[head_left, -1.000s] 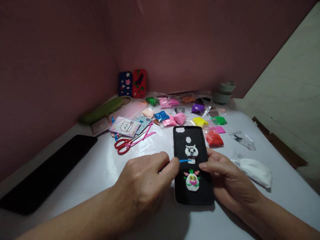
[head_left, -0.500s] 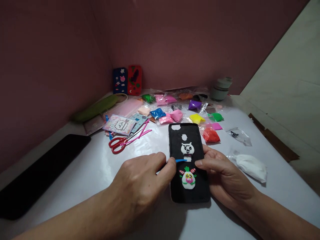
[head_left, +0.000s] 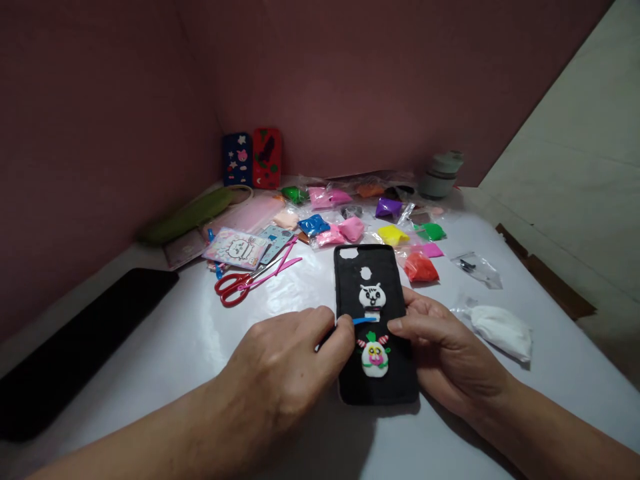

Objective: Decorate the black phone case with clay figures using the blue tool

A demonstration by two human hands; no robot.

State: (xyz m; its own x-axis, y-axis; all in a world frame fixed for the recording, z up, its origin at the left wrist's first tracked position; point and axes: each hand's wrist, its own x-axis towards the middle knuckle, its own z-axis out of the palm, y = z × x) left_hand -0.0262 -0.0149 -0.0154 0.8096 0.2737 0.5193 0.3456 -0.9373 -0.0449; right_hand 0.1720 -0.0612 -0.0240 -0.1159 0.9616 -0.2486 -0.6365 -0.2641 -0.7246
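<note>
My right hand (head_left: 445, 340) grips a black phone case (head_left: 350, 373) by its right side, thumb on the front and fingers behind. On the case is a white clay cat-like head (head_left: 373, 297) with black face lines, above a small white clay piece. Below that sits a round white clay figure (head_left: 375, 360) with red-striped horns and a green top. Between thumb and fingers my left hand (head_left: 290, 373) pinches a thin blue modelling tool (head_left: 365, 321). Its tip touches the small white piece under the head; the rest is hidden in the hand.
Red-handled scissors (head_left: 233, 290) lie left of the case, with a pink tool across them. Several bags of coloured clay (head_left: 393, 235) spread behind. A bag of white clay (head_left: 500, 331) rests at right, a long black object (head_left: 90, 347) at left. Two decorated cases (head_left: 267, 159) lean on the wall.
The view has shifted slightly, so everything sits a little further left. Both hands keep their holds, and the blue tool's tip stays at the small white piece.
</note>
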